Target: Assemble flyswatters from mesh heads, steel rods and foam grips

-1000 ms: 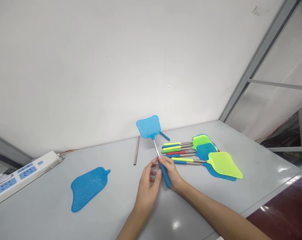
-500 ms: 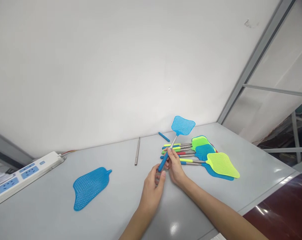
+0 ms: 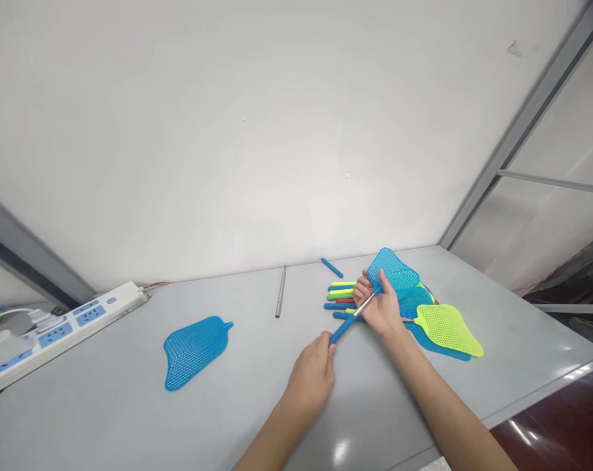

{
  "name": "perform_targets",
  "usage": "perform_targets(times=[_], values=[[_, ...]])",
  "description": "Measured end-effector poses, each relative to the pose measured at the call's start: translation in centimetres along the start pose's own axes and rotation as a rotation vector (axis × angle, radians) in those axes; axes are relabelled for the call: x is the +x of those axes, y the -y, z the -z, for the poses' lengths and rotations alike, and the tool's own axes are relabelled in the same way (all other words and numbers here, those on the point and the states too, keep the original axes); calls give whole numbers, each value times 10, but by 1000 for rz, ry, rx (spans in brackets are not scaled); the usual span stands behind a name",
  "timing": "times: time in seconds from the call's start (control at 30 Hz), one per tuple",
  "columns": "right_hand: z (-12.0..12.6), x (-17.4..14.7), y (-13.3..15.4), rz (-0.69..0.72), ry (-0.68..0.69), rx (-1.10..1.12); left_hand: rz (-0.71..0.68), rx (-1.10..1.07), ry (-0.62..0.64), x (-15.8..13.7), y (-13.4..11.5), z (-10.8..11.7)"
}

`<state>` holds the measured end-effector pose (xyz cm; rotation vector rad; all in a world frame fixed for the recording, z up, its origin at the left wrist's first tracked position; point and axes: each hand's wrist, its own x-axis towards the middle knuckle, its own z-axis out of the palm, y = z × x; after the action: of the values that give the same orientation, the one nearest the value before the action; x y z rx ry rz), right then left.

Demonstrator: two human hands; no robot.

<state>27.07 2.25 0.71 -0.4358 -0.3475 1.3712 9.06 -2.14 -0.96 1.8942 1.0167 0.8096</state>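
Observation:
A blue fly swatter [image 3: 393,267] with a metal shaft is held slantwise above the table. My left hand [image 3: 312,371] is closed around the lower end of its blue handle. At the upper shaft, my right hand [image 3: 381,307] is open, palm up, with fingers and thumb apart around the neck. Behind it lies a pile of fly swatters, with a yellow one [image 3: 448,330] on top; my hand and the held swatter partly cover the pile. To the left are a loose blue swatter head [image 3: 196,350], a bare metal rod [image 3: 281,292] and a loose blue handle [image 3: 332,267].
The grey table [image 3: 257,405] runs along a white wall [image 3: 277,144]. A power strip [image 3: 85,320] with plugs in it lies at the table's left. The table's right edge drops to a dark red floor [image 3: 561,418].
My right hand has let go of the handle and moved up to the swatter's neck, opening. My left hand has closed on the handle's end. The camera view has shifted slightly.

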Motion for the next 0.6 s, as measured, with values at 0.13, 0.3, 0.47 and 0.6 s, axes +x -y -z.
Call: perform_targets(times=[0.13,0.3,0.47,0.6], values=[[5,-2,0,-82,45,111,115,308,135,-7,-7,-11],[2,-4,-11,-168,-41,94,170,515,151,-15,-9,-25],[1,-5,-16,-164,-105,45,134,551,99,-18,-2,-32],[1,-6,-18,-151,-151,31,131,503,73,-19,1,-33]])
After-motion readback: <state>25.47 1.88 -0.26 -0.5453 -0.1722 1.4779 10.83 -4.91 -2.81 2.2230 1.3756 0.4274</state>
